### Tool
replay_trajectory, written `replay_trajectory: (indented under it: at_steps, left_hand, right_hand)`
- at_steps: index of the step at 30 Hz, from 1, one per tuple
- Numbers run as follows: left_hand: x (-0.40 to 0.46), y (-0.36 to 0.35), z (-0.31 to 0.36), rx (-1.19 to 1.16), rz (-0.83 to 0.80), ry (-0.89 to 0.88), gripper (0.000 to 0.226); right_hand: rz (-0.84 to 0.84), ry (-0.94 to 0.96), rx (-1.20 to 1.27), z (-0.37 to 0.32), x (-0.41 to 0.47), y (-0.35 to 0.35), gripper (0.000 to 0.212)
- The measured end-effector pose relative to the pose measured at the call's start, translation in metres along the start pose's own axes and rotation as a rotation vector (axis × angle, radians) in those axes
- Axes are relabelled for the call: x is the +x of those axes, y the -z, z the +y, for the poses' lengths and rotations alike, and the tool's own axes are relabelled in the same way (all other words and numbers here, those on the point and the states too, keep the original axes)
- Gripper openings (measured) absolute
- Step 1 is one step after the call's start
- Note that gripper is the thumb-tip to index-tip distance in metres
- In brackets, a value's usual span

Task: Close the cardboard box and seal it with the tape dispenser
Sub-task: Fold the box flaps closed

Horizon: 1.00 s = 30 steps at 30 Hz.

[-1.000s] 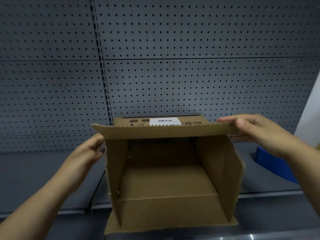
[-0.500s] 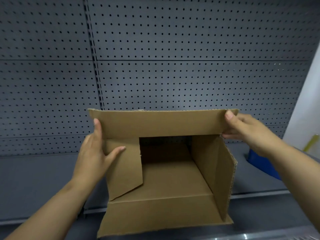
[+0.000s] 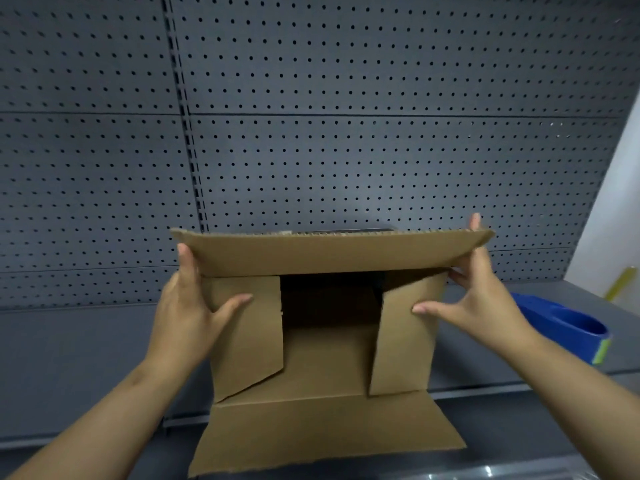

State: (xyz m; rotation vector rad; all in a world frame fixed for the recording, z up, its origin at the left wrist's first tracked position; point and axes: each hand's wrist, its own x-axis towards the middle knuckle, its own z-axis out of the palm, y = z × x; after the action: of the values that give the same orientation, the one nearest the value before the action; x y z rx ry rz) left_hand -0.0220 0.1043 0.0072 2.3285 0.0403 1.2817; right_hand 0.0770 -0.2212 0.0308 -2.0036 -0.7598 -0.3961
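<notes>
Boxes: 1 cardboard box (image 3: 329, 368), standing on the grey shelf (image 3: 69, 358) in front of a grey pegboard wall (image 3: 346, 133), top open toward the camera.
Flaps: 4 seen. 2 side flaps folded inward, 1 left and 1 right; far flap (image 3: 329, 252) raised and tipped over the opening; near flap (image 3: 329, 433) hanging outward toward the camera.
Box contents: nothing visible through the gap between the side flaps; the back of the interior is dark.
Tape dispensers: 1, blue tape dispenser (image 3: 568, 327), on the shelf to the right of the box, apart from it, partly cut off behind the right arm.
Hands: 2, both bare.
Left hand (image 3: 188, 306): grip spread; thumb pressing on the left side flap, fingers up behind the far flap's left end.
Right hand (image 3: 481, 296): grip spread; thumb pressing on the right side flap, fingers up behind the far flap's right end, 1 fingertip showing above its edge.
</notes>
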Motion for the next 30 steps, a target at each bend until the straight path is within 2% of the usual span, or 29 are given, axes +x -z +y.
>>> replay_trajectory:
  at_steps: [2, 4, 6, 7, 9, 11, 14, 16, 18, 20, 21, 23, 25, 30]
  left_hand:
    - [-0.003, -0.004, -0.003, -0.05, 0.034, -0.093, 0.127]
    - [-0.006, -0.008, -0.011, -0.07, 0.046, -0.185, 0.123]
    - [-0.009, -0.004, -0.025, -0.136, 0.026, -0.159, 0.105]
    - [-0.011, 0.0, -0.033, -0.173, -0.022, -0.113, 0.09]
    - [-0.013, 0.009, -0.043, -0.1, -0.108, -0.21, 0.073]
    - [-0.013, 0.016, -0.049, 0.074, -0.175, -0.384, 0.077]
    - [-0.009, 0.024, -0.054, 0.311, -0.269, -0.516, 0.115]
    - [-0.01, 0.031, -0.055, 0.439, -0.346, -0.552, 0.112]
    - [-0.008, 0.037, -0.055, 0.564, -0.446, -0.558, 0.123]
    - [-0.007, 0.04, -0.05, 0.601, -0.505, -0.539, 0.125]
    - [-0.006, 0.04, -0.046, 0.595, -0.506, -0.523, 0.119]
    - [-0.007, 0.037, -0.038, 0.527, -0.475, -0.461, 0.096]
    - [-0.01, 0.03, -0.031, 0.471, -0.382, -0.379, 0.077]
    - [-0.015, 0.018, -0.027, 0.475, -0.262, -0.314, 0.068]
  right_hand:
    - [0.138, 0.081, 0.019, 0.006, -0.003, -0.01, 0.123]
    - [0.201, 0.185, 0.025, 0.013, -0.006, -0.016, 0.108]
    - [0.18, 0.276, -0.033, 0.023, -0.009, -0.015, 0.097]
    - [0.15, 0.312, -0.094, 0.031, -0.01, -0.012, 0.098]
    - [0.052, 0.344, -0.289, 0.042, -0.013, -0.002, 0.105]
    - [-0.051, 0.427, -0.536, 0.046, -0.015, 0.007, 0.11]
    - [-0.227, 0.425, -0.779, 0.044, -0.017, 0.014, 0.116]
    - [-0.307, 0.393, -0.853, 0.044, -0.019, 0.015, 0.123]
    - [-0.339, 0.393, -0.877, 0.044, -0.019, 0.017, 0.125]
    - [-0.308, 0.396, -0.851, 0.04, -0.019, 0.016, 0.113]
    - [-0.279, 0.38, -0.824, 0.039, -0.02, 0.013, 0.104]
    - [-0.211, 0.317, -0.774, 0.037, -0.022, 0.005, 0.086]
    - [-0.147, 0.251, -0.771, 0.037, -0.024, -0.004, 0.08]
    - [-0.026, 0.227, -0.902, 0.026, -0.024, -0.017, 0.078]
